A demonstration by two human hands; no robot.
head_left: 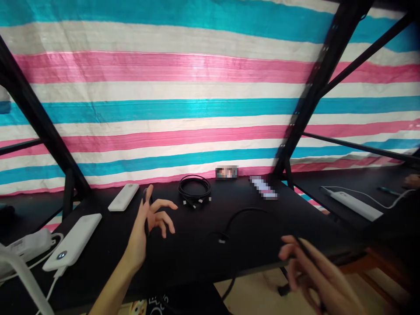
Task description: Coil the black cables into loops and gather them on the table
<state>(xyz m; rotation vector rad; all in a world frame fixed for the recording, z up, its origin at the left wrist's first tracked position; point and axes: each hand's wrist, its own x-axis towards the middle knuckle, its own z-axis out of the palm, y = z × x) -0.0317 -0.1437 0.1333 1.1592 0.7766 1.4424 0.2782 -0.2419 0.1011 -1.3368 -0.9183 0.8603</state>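
My left hand point(152, 223) hovers above the black table, its fingers spread and bent, with nothing visible in them. A dark band runs round its palm. To the right lies a loose black cable point(243, 211) that curves over the tabletop, with a pale plug end point(222, 241) near the middle. My right hand point(311, 271) is at the table's front right edge, slightly blurred. Its fingers are loosely bent and apart, and I see nothing held; a dark strip crosses its back. Beyond my left hand rests a coiled black cable point(194, 194) with several pale plugs.
White power banks point(124, 197) point(72, 243) lie at left, the nearer one plugged into a white cable beside a white power strip point(26, 249). A blurred-out phone-like object point(263, 188) lies at the back. Black metal posts point(305, 113) rise before a striped sheet point(183, 109). At right sits another white device point(356, 205).
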